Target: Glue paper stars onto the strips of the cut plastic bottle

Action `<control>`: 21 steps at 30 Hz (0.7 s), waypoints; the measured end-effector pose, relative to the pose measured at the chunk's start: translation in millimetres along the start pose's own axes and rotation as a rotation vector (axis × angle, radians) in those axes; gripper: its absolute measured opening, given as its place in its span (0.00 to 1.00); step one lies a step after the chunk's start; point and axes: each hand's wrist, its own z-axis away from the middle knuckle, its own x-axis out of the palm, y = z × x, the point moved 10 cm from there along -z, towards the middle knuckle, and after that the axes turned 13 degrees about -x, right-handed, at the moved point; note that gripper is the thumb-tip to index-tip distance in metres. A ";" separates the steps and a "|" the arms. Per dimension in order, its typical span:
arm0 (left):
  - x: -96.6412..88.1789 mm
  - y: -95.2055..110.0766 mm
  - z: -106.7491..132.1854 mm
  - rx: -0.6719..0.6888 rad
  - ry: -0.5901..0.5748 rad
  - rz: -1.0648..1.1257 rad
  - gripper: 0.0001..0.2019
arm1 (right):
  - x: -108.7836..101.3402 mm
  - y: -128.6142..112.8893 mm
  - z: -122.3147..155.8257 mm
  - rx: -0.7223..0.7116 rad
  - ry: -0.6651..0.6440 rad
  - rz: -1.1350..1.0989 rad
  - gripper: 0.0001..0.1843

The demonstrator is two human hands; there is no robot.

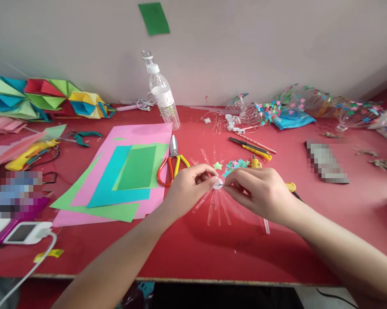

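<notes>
On the red table lies a clear plastic piece (217, 208) whose thin strips fan out from a small whitish round centre (218, 183). My left hand (191, 184) is closed, pinching the edge of that centre between thumb and forefinger. From the right, my right hand (261, 189) is also closed, its fingertips at the centre on a tiny thin thing too small to name. A light green paper star (217, 165) sits just beyond the centre. Behind my right fingers is a pile of coloured stars (237, 165), beside a yellow glue gun (255, 162) partly hidden by that hand.
Orange-and-yellow-handled scissors (173, 161) and coloured paper sheets (121, 171) lie left of my hands. A plastic bottle (164, 96) stands by the wall. A yellow cutter (251, 148) and star-covered clear decorations (270, 110) are at the back right. Folded paper shapes (45, 96) sit far left.
</notes>
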 end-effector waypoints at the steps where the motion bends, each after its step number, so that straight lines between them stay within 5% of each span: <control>1: 2.3 -0.3 1.2 0.009 -0.009 0.026 0.04 | 2.9 0.0 0.6 0.001 0.000 -0.004 0.06; 11: 6.8 9.0 24.8 0.287 0.137 0.048 0.04 | 14.0 -12.8 6.2 -0.175 0.059 0.115 0.04; 21: 2.1 16.1 35.5 0.451 0.235 -0.039 0.05 | 20.1 -11.6 7.4 -0.189 0.059 0.082 0.04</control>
